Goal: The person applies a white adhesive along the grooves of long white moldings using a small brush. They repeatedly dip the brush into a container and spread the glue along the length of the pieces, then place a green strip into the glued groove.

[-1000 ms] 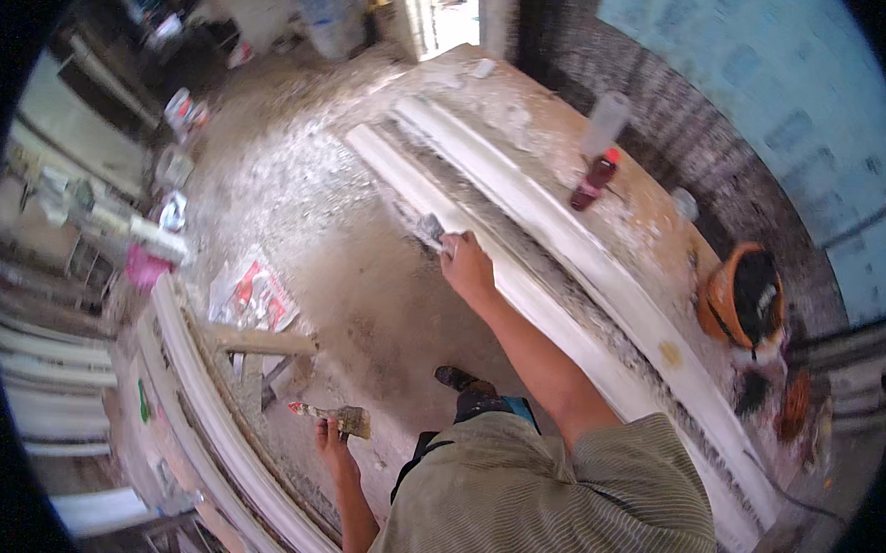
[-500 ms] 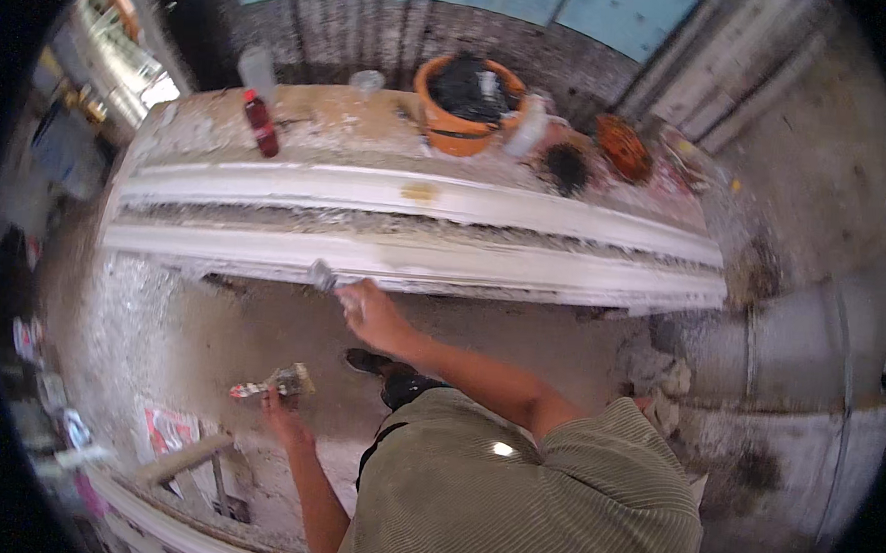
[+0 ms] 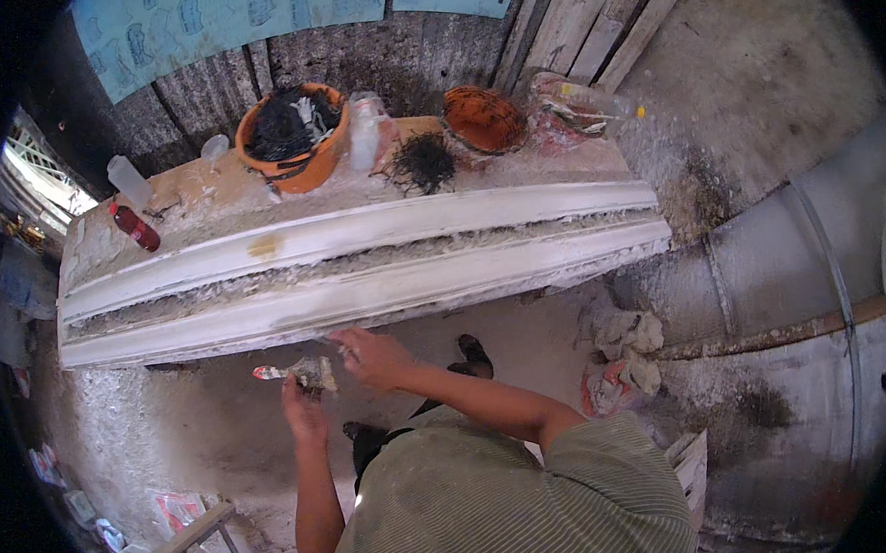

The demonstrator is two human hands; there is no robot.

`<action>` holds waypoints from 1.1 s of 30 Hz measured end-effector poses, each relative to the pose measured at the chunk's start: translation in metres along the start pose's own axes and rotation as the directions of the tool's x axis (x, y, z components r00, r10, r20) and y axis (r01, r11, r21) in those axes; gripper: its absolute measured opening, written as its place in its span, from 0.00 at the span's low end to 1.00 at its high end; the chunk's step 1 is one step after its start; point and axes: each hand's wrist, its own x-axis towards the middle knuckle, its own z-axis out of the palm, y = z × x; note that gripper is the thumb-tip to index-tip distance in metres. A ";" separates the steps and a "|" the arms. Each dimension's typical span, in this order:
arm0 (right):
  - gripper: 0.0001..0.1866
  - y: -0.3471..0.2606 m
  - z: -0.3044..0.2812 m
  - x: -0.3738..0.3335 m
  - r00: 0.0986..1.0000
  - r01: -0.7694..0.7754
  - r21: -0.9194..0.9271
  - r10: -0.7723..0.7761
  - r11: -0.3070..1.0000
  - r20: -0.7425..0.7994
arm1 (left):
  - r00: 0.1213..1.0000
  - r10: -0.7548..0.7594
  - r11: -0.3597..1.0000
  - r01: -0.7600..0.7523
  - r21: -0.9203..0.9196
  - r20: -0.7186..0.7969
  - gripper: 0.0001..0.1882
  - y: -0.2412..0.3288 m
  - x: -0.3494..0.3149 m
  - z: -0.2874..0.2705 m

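Observation:
My left hand (image 3: 304, 417) is closed round a paintbrush (image 3: 310, 374) with a red-and-white handle tip and pale bristles, held level in front of the bench. Just to its right, my right hand (image 3: 374, 358) grips a small grey tool (image 3: 325, 341), seen almost edge on, so its exact kind is hard to tell. That tool is close to the front edge of a long white moulding (image 3: 382, 291). A second white moulding (image 3: 366, 224) lies parallel behind it, with a yellowish stain toward its left part. A rough dark groove runs between the two.
Along the bench (image 3: 202, 199) stand a red bottle (image 3: 135, 226), an orange bucket (image 3: 313, 177) with black plastic inside, a translucent bottle (image 3: 363, 137), a black fibre tangle (image 3: 424, 162) and an orange basin (image 3: 484, 118). Whitish lumps (image 3: 625, 331) lie on the floor at right.
My view has turned to the right, so the bench now appears slanted. The brush and the grey tool have come closer together, with my right hand drawn back from over the moulding.

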 end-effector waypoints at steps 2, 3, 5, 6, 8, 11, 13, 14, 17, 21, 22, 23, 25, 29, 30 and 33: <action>0.24 0.060 -0.043 -0.006 0.996 -0.045 -0.023 0.043 0.999 -0.083 | 0.997 0.066 0.998 -0.065 0.013 -0.032 0.17 -0.023 0.011 0.015; 0.22 0.096 -0.066 -0.010 0.994 -0.031 0.004 0.032 0.999 -0.101 | 0.990 0.098 0.995 -0.095 0.032 -0.099 0.17 -0.038 0.020 0.024; 0.19 0.175 -0.116 -0.022 0.993 -0.045 0.052 0.050 0.998 -0.108 | 0.983 0.160 0.986 -0.163 -0.019 -0.090 0.18 -0.072 0.034 0.042; 0.17 0.215 -0.140 -0.032 0.990 -0.039 0.076 0.049 0.996 -0.132 | 0.976 0.198 0.979 -0.201 -0.036 -0.089 0.19 -0.091 0.037 0.050; 0.16 0.292 -0.200 -0.056 0.991 0.021 0.077 -0.010 0.997 -0.132 | 0.961 0.195 0.973 -0.215 -0.086 -0.195 0.20 -0.132 0.042 0.070; 0.17 0.379 -0.300 -0.095 0.974 -0.227 0.097 0.228 0.969 0.000 | 0.909 0.225 0.942 -0.295 -0.160 -0.351 0.19 -0.185 0.030 0.104; 0.16 0.417 -0.368 -0.126 0.943 -0.332 0.125 0.332 0.935 0.020 | 0.854 0.159 0.910 -0.322 -0.263 -0.496 0.19 -0.221 0.017 0.134; 0.18 0.433 -0.402 -0.138 0.950 -0.311 0.099 0.307 0.945 0.051 | 0.870 0.163 0.920 -0.304 -0.247 -0.466 0.19 -0.232 0.005 0.146; 0.19 0.478 -0.463 -0.162 0.864 -0.495 0.120 0.473 0.861 0.172 | 0.860 0.144 0.943 -0.269 -0.197 -0.490 0.19 -0.260 -0.016 0.176; 0.17 0.519 -0.457 -0.156 0.963 -0.249 0.056 0.241 0.967 0.123 | 0.829 0.167 0.961 -0.259 -0.100 -0.534 0.20 -0.277 -0.035 0.203; 0.17 0.514 -0.432 -0.146 0.982 -0.177 0.023 0.175 0.984 0.072 | 0.855 0.180 0.963 -0.254 -0.091 -0.486 0.20 -0.280 -0.038 0.208; 0.17 0.504 -0.407 -0.131 0.990 -0.139 -0.021 0.139 0.990 0.030 | 0.857 0.175 0.963 -0.251 -0.097 -0.485 0.20 -0.283 -0.040 0.215; 0.14 0.465 -0.346 -0.096 0.998 -0.058 0.123 0.060 0.991 -0.006 | 0.856 0.184 0.959 -0.263 -0.101 -0.484 0.21 -0.288 -0.044 0.229; 0.14 0.362 -0.224 -0.016 0.993 0.100 0.152 -0.090 0.983 -0.076 | 0.869 0.234 0.951 -0.298 -0.084 -0.436 0.22 -0.294 -0.053 0.251; 0.13 0.342 -0.206 -0.001 0.997 0.069 0.133 -0.067 0.989 -0.023 | 0.875 0.248 0.948 -0.308 -0.083 -0.417 0.22 -0.294 -0.057 0.253; 0.12 0.312 -0.186 0.018 0.998 0.046 -0.006 -0.046 0.999 0.047 | 0.830 0.280 0.932 -0.355 -0.070 -0.483 0.23 -0.293 -0.073 0.248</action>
